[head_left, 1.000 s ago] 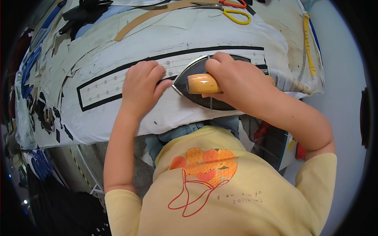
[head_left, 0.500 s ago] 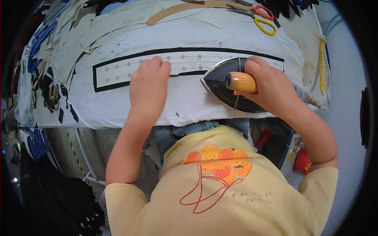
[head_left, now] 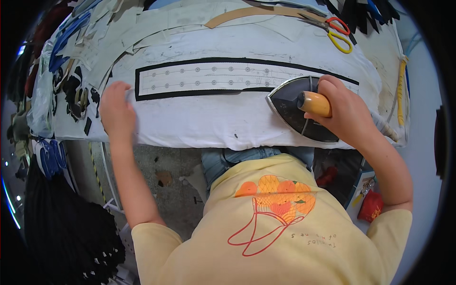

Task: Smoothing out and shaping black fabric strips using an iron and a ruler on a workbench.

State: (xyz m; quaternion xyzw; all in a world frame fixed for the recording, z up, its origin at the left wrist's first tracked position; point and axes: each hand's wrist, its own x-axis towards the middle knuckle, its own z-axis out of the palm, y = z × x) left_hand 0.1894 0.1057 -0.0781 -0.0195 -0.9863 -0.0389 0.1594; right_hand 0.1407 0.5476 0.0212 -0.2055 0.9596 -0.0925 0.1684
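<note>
My right hand (head_left: pixel 344 111) grips the wooden handle of a dark flat iron (head_left: pixel 297 107) resting on the right part of the white padded ironing table (head_left: pixel 209 121). The iron's tip points left and touches the right end of a long white strip with black edges and a row of small marks (head_left: pixel 209 78). At the left, my left hand (head_left: pixel 116 111) presses flat on the white cloth just beside the strip's left end, fingers curled over the table's near edge.
Scissors with red and yellow handles (head_left: pixel 337 31) lie at the far right of the table. A tan curved paper pattern (head_left: pixel 251 13) lies at the back. Black and blue fabric pieces (head_left: pixel 71 90) pile at the left end. A red object (head_left: pixel 370 206) sits below right.
My left hand slid left along the strip from its middle to its left end. The iron and my right hand moved rightward along the table.
</note>
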